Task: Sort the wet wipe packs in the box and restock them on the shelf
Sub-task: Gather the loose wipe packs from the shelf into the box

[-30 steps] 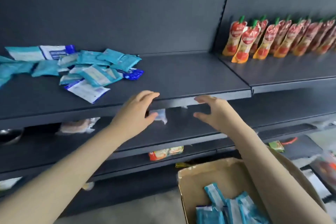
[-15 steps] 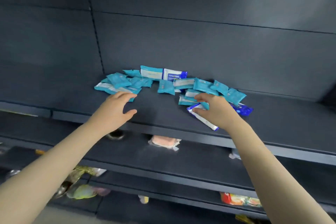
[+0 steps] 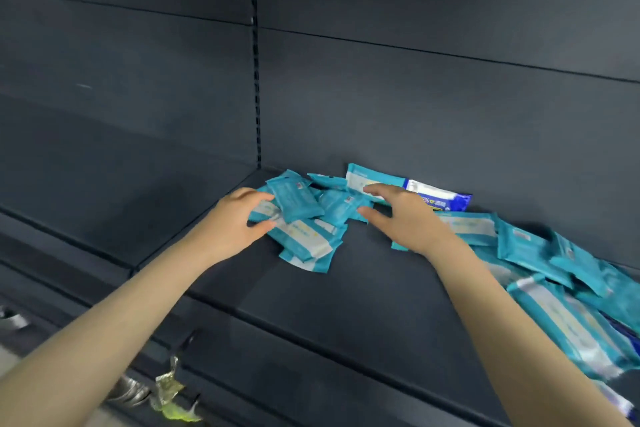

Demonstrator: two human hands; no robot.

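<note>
Left hand and right hand bare; both forearms bare too.

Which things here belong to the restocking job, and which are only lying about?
Job: teal wet wipe packs, blue-white wipe pack, shelf, left hand, right hand.
Lying about: crumpled foil wrapper, yellow-green packet, both lower down.

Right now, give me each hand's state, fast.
Left hand: fingers curved at the teal wipe packs; a grip cannot be told.
Right hand: open, fingers spread over the packs.
</note>
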